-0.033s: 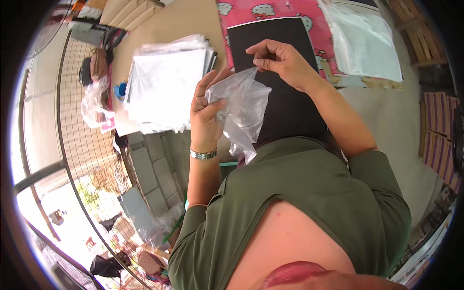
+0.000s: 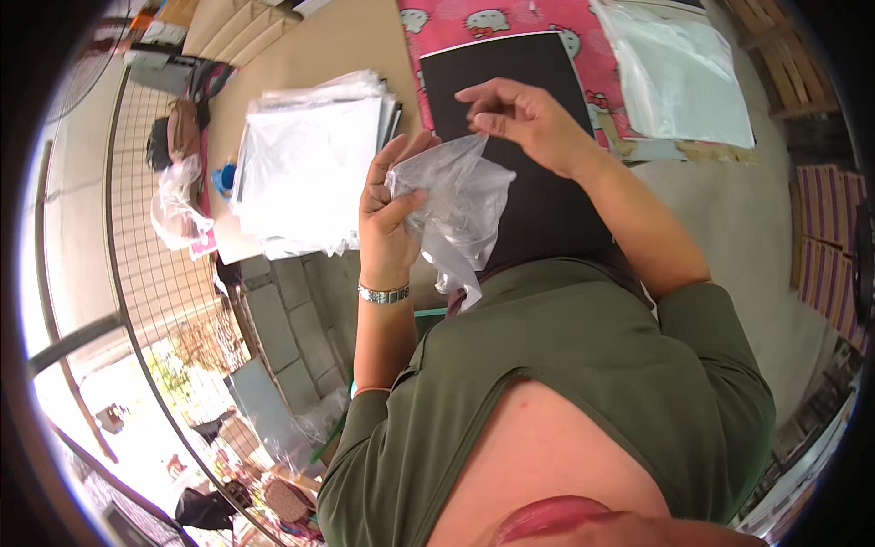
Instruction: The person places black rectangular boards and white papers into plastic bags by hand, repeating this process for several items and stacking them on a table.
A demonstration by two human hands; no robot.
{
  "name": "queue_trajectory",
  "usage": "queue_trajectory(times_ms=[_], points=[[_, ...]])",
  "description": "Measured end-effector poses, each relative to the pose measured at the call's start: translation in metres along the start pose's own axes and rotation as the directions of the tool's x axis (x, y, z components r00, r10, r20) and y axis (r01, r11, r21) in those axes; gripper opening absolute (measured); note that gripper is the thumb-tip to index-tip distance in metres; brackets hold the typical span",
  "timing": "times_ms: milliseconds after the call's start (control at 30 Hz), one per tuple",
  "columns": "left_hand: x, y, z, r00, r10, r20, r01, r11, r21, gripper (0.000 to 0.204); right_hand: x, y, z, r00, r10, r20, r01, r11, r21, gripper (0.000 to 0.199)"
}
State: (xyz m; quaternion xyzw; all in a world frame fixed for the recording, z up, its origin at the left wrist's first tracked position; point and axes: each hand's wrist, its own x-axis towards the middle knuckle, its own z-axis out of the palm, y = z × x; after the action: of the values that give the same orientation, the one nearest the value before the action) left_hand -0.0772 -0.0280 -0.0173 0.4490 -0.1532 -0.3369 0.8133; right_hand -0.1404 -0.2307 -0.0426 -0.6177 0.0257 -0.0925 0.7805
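Observation:
A crumpled clear plastic bag (image 2: 460, 205) hangs from my left hand (image 2: 390, 205), pinched between thumb and fingers. A metal-banded watch (image 2: 384, 294) is on that wrist. My right hand (image 2: 533, 128) hovers just above the bag's upper corner, its index finger and thumb apart and nothing visible between them. Below both hands lies a black flat sheet or board (image 2: 506, 73) with a thin white edge, reaching from the table toward my lap. The bag hides part of it.
To the left, a stack of plastic-wrapped white sheets (image 2: 310, 173) sits on a tan table surface (image 2: 351, 41). At the far right are clear plastic sleeves (image 2: 679, 87) on a pink patterned cover (image 2: 519, 14). A wire mesh screen (image 2: 137, 182) stands at left.
The table and its things have shifted slightly left in view. My right hand has dipped a little and the bag's upper corner sits slightly lower; the left hand keeps its grip.

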Motion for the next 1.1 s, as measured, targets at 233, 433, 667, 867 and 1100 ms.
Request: queue_trajectory(times_ms=[233,433,667,867,1100], points=[[0.005,-0.007,0.009,0.991,0.046,-0.127,-0.005,0.952,0.305,0.042,-0.021,0.004,-0.007,0.974,0.156,-0.161,-0.161,0.987,-0.015,0.014],[0.005,-0.021,0.007,0.989,-0.142,-0.030,0.144,0.941,0.307,0.023,-0.017,-0.007,0.025,0.941,0.201,-0.272,-0.093,0.928,0.362,0.017],[-0.005,0.001,0.008,0.985,-0.169,-0.021,0.170,0.982,0.086,0.017,-0.061,-0.006,0.007,0.747,0.044,0.664,-0.163,0.979,0.119,0.018],[-0.020,0.003,-0.020,0.978,-0.154,-0.142,0.172,0.977,0.127,0.020,-0.049,-0.029,-0.052,0.926,-0.141,0.351,-0.133,0.747,0.651,0.021],[-0.002,0.041,-0.063,0.997,-0.073,-0.012,0.072,0.993,-0.089,0.052,-0.046,-0.039,-0.080,0.856,0.236,0.461,-0.116,0.955,-0.274,0.026]])
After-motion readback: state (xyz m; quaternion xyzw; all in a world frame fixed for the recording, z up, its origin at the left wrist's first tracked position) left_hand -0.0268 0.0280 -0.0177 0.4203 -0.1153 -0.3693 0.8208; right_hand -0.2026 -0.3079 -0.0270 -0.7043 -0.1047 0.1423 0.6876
